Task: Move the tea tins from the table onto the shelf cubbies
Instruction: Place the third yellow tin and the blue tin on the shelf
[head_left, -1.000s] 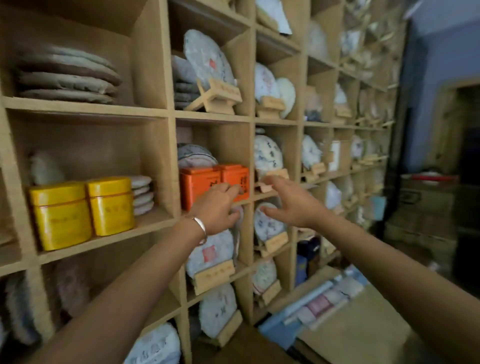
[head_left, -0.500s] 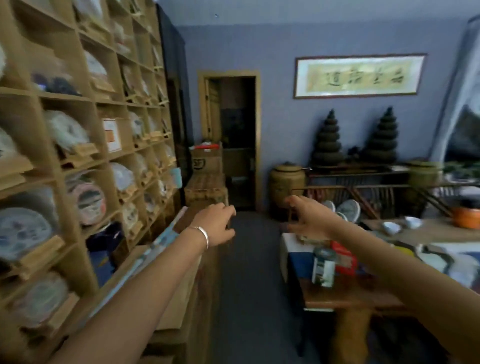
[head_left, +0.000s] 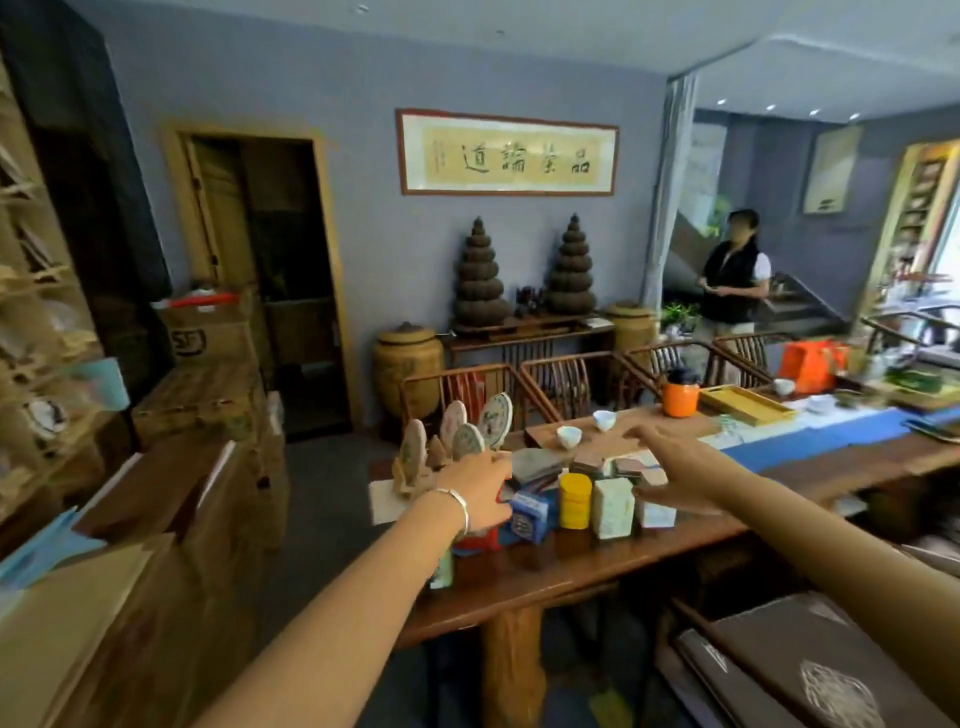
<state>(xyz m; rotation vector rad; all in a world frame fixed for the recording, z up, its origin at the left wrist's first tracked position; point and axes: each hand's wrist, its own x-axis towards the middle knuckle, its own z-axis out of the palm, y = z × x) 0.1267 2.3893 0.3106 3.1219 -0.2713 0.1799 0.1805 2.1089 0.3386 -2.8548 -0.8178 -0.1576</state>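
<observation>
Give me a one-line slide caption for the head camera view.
Both open hands, left and right, reach toward the yellow tin among boxes on the wooden table.

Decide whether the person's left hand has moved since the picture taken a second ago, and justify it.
Yes. The left hand was then at the orange tins in the shelf cubby; now it has swung away to the wooden table, open beside the yellow tin.

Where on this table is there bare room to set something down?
Bare wood on the table along the near edge, in front of the yellow tin and pale box. Crowded behind them: boxes, cups, tea cakes.
</observation>
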